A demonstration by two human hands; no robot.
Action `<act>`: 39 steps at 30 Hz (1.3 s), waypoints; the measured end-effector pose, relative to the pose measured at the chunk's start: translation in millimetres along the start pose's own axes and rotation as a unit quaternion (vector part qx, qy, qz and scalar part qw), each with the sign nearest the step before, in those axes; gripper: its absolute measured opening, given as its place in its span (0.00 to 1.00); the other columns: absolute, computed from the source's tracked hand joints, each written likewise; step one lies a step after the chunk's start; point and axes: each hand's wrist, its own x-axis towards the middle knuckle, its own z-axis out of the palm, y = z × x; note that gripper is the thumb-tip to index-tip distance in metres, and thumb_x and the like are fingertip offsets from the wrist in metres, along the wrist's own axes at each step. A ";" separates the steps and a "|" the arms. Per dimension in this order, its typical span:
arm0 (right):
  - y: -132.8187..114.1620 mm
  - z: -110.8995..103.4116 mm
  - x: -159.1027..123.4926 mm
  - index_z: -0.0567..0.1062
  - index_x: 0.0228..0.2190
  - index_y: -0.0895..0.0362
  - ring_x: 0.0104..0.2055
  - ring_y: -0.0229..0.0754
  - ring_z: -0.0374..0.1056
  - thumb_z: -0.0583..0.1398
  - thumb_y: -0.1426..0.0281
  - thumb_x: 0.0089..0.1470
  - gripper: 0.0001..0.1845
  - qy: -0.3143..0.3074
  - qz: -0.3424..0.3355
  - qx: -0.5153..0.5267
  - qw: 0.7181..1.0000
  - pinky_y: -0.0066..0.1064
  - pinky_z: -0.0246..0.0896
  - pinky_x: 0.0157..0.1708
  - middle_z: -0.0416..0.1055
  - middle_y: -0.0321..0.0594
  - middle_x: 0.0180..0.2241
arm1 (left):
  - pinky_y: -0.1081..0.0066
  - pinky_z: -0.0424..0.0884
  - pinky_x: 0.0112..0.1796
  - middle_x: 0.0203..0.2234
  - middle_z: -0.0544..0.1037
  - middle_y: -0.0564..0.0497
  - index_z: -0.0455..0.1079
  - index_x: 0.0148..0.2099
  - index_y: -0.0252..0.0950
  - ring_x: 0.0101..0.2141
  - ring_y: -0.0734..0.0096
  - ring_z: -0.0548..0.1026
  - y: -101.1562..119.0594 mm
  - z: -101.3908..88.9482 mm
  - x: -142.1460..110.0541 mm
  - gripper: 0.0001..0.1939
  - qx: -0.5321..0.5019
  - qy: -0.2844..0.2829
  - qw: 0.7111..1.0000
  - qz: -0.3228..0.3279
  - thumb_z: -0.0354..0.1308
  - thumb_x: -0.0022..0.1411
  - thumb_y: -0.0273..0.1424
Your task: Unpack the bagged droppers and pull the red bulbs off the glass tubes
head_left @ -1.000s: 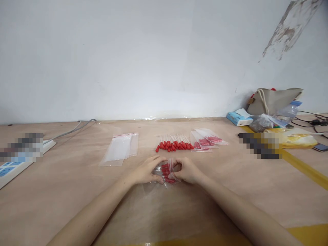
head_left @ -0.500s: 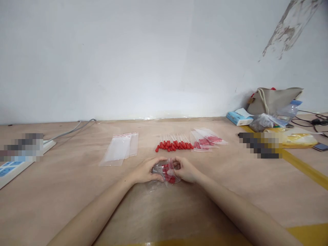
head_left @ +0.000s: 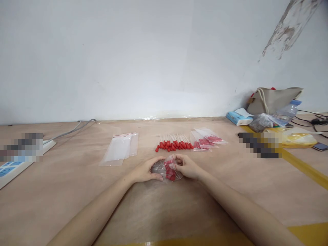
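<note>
Between my hands is a clear zip bag (head_left: pixel 161 168) with several red-tipped sticks (head_left: pixel 169 172) inside it. My left hand (head_left: pixel 149 171) is curled around the bag's left end, thumb toward me. At the other end my right hand (head_left: pixel 186 166) pinches the plastic near the red tips. Just beyond my hands lies a row of loose white sticks with red tips (head_left: pixel 175 145), tips toward me. Filled zip bags (head_left: pixel 208 140) overlap at the right of that row. Flat zip bags (head_left: pixel 116 150) with nothing visible in them lie to the left.
A white power strip (head_left: pixel 25 164) with a grey cable (head_left: pixel 70 130) is at the left. Along the right are a tissue pack (head_left: pixel 239 118), a grey bag (head_left: pixel 275 99), a yellow package (head_left: pixel 299 139), a phone (head_left: pixel 320 147) and black cables (head_left: pixel 316 122). A wall (head_left: pixel 143 68) stands behind the table.
The bag's right end has shifted a little to the right, with my right hand farther over it. The red tips now sit deeper within the bag. My left hand has barely moved.
</note>
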 end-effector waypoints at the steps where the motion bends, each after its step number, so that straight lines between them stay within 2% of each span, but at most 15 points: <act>1: -1.4 -3.8 0.3 0.68 0.31 0.58 0.21 0.32 0.64 0.62 0.61 0.42 0.16 0.007 0.032 0.004 0.999 0.22 0.58 0.19 0.68 0.33 0.22 | 0.63 0.64 0.45 0.48 0.67 0.47 0.56 0.55 0.40 0.46 0.61 0.67 -0.6 0.0 -0.1 0.35 -0.007 -0.002 1.000 -0.003 0.61 0.46 0.42; 3: -4.5 -12.4 0.1 0.67 0.31 0.57 0.15 0.29 0.61 0.62 0.62 0.42 0.15 0.030 0.096 0.012 0.995 0.19 0.52 0.13 0.67 0.31 0.19 | 0.64 0.64 0.44 0.48 0.67 0.47 0.56 0.55 0.40 0.46 0.62 0.67 -1.3 0.1 -0.3 0.35 -0.024 -0.003 1.000 -0.008 0.62 0.46 0.42; 5: -7.3 -19.6 -1.1 0.66 0.30 0.57 0.15 0.29 0.61 0.63 0.64 0.41 0.15 0.045 0.136 0.041 0.989 0.19 0.54 0.12 0.66 0.30 0.18 | 0.64 0.64 0.44 0.48 0.67 0.48 0.56 0.55 0.40 0.46 0.63 0.67 -1.3 -0.1 -0.5 0.35 -0.034 -0.005 0.999 -0.013 0.62 0.46 0.42; 8: -8.8 -23.9 -2.3 0.65 0.29 0.57 0.18 0.30 0.64 0.63 0.65 0.41 0.15 0.033 0.150 0.098 0.983 0.24 0.64 0.20 0.67 0.31 0.20 | 0.65 0.64 0.44 0.48 0.67 0.48 0.56 0.55 0.41 0.45 0.62 0.67 -0.4 -0.7 -0.7 0.35 -0.040 -0.012 0.999 -0.025 0.62 0.45 0.42; 13: -11.1 -27.3 -0.1 0.67 0.27 0.59 0.21 0.30 0.66 0.64 0.66 0.41 0.13 0.065 0.140 0.116 0.981 0.23 0.66 0.23 0.69 0.33 0.22 | 0.65 0.63 0.45 0.48 0.67 0.49 0.57 0.55 0.41 0.46 0.61 0.67 -0.3 -1.8 -0.7 0.36 -0.034 -0.014 0.999 -0.036 0.62 0.45 0.43; 16: -26.6 -44.5 -4.9 0.70 0.26 0.61 0.26 0.33 0.69 0.65 0.66 0.39 0.13 0.072 0.111 0.056 0.990 0.23 0.66 0.26 0.73 0.39 0.27 | 0.65 0.62 0.46 0.49 0.66 0.49 0.57 0.55 0.41 0.47 0.61 0.66 -1.4 -3.4 -0.9 0.36 -0.035 -0.020 0.998 -0.041 0.62 0.45 0.43; 19: -54.0 -72.6 -17.2 0.72 0.27 0.62 0.29 0.35 0.70 0.66 0.65 0.37 0.15 0.060 0.074 -0.022 0.995 0.23 0.65 0.26 0.74 0.42 0.28 | 0.64 0.61 0.47 0.50 0.66 0.49 0.57 0.55 0.42 0.48 0.60 0.65 -2.3 -7.0 -1.8 0.36 -0.040 -0.031 0.998 -0.045 0.62 0.44 0.43; 22: -78.2 -93.3 -25.7 0.73 0.29 0.60 0.28 0.35 0.69 0.66 0.65 0.37 0.15 0.116 0.025 -0.041 0.992 0.25 0.65 0.27 0.74 0.41 0.28 | 0.63 0.61 0.48 0.49 0.66 0.48 0.58 0.54 0.42 0.49 0.60 0.64 -4.1 -11.0 -2.5 0.37 -0.072 -0.041 0.996 -0.040 0.65 0.41 0.41; 25: -83.7 -87.2 -15.5 0.72 0.31 0.59 0.30 0.35 0.69 0.63 0.64 0.41 0.14 0.189 -0.094 -0.045 0.976 0.27 0.65 0.30 0.74 0.41 0.32 | 0.63 0.62 0.48 0.47 0.67 0.48 0.61 0.50 0.40 0.47 0.62 0.66 -10.5 -12.7 -1.1 0.33 -0.113 0.018 0.992 -0.049 0.65 0.41 0.40; 28: -69.1 -54.3 15.1 0.72 0.32 0.58 0.33 0.37 0.69 0.60 0.65 0.46 0.11 0.237 -0.214 -0.132 0.938 0.29 0.64 0.33 0.73 0.41 0.33 | 0.62 0.62 0.48 0.44 0.68 0.46 0.63 0.47 0.36 0.45 0.63 0.67 -23.0 -12.0 4.7 0.25 -0.160 0.180 0.964 -0.113 0.60 0.48 0.42; 30: -54.5 -27.4 40.4 0.73 0.33 0.57 0.36 0.37 0.67 0.57 0.69 0.50 0.08 0.238 -0.276 -0.260 0.894 0.30 0.62 0.38 0.73 0.41 0.34 | 0.62 0.60 0.50 0.46 0.67 0.44 0.62 0.48 0.35 0.47 0.63 0.66 -32.8 -11.5 11.4 0.23 -0.237 0.265 0.922 -0.154 0.55 0.53 0.43; 31: -47.7 -15.0 52.6 0.72 0.34 0.57 0.38 0.37 0.66 0.55 0.71 0.51 0.08 0.222 -0.299 -0.325 0.869 0.30 0.61 0.40 0.72 0.41 0.35 | 0.63 0.59 0.51 0.48 0.66 0.43 0.61 0.49 0.35 0.49 0.64 0.65 -37.3 -11.6 15.3 0.23 -0.293 0.285 0.897 -0.166 0.52 0.56 0.43; 34: -33.8 12.7 81.5 0.72 0.36 0.59 0.40 0.40 0.64 0.52 0.73 0.54 0.10 0.145 -0.320 -0.530 0.772 0.30 0.58 0.40 0.70 0.44 0.36 | 0.67 0.57 0.53 0.53 0.61 0.39 0.58 0.53 0.31 0.53 0.66 0.61 -46.7 -13.9 28.1 0.25 -0.463 0.298 0.813 -0.187 0.44 0.61 0.44; 36: -30.1 22.9 92.7 0.71 0.37 0.61 0.39 0.42 0.63 0.51 0.75 0.54 0.11 0.108 -0.306 -0.613 0.720 0.31 0.58 0.38 0.70 0.46 0.35 | 0.68 0.57 0.53 0.54 0.59 0.38 0.57 0.53 0.29 0.53 0.66 0.60 -49.1 -16.3 35.8 0.27 -0.531 0.290 0.772 -0.194 0.40 0.61 0.45; 39: -27.9 29.9 100.2 0.71 0.37 0.62 0.38 0.43 0.62 0.52 0.76 0.53 0.11 0.089 -0.297 -0.643 0.700 0.31 0.57 0.36 0.69 0.47 0.34 | 0.69 0.55 0.54 0.54 0.60 0.39 0.59 0.52 0.28 0.54 0.66 0.60 -48.4 -18.2 43.5 0.30 -0.572 0.282 0.745 -0.194 0.36 0.61 0.48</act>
